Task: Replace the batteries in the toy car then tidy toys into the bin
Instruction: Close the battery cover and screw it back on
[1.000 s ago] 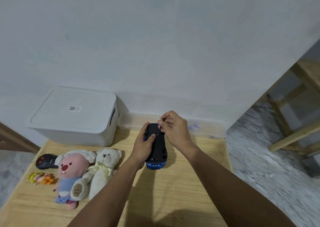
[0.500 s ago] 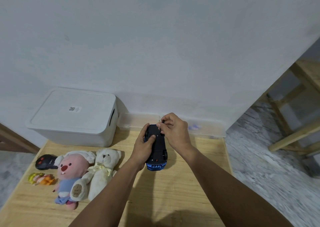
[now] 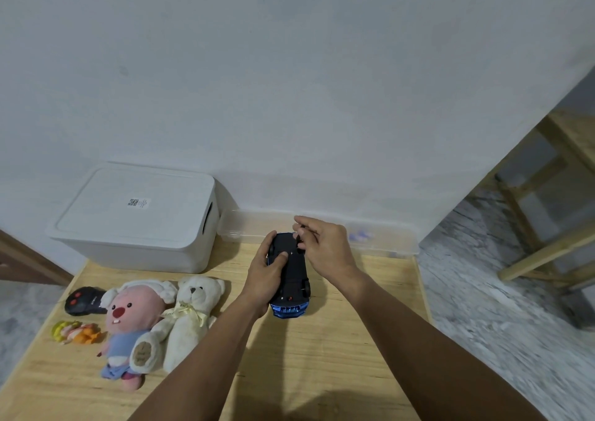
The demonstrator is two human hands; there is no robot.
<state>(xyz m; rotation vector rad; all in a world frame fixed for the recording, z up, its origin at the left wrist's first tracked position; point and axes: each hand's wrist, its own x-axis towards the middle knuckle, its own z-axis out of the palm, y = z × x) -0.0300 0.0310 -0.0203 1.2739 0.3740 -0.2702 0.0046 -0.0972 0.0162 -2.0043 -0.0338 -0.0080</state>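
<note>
My right hand (image 3: pixel 325 248) has lifted slightly, pinching something small; my left hand (image 3: pixel 269 271) grips the upturned toy car (image 3: pixel 291 275) at twelve o'clock.

The toy car (image 3: pixel 291 277) is blue, flipped belly-up so the black underside faces up, nose pointing back toward the person. The white bin (image 3: pixel 136 219) sits at the back left, lid on. In front of it lie the pink plush (image 3: pixel 135 317), the white teddy bear (image 3: pixel 190 311), a black remote (image 3: pixel 84 301) and a little yellow-orange toy (image 3: pixel 75 332), all flat on the wood.
</note>
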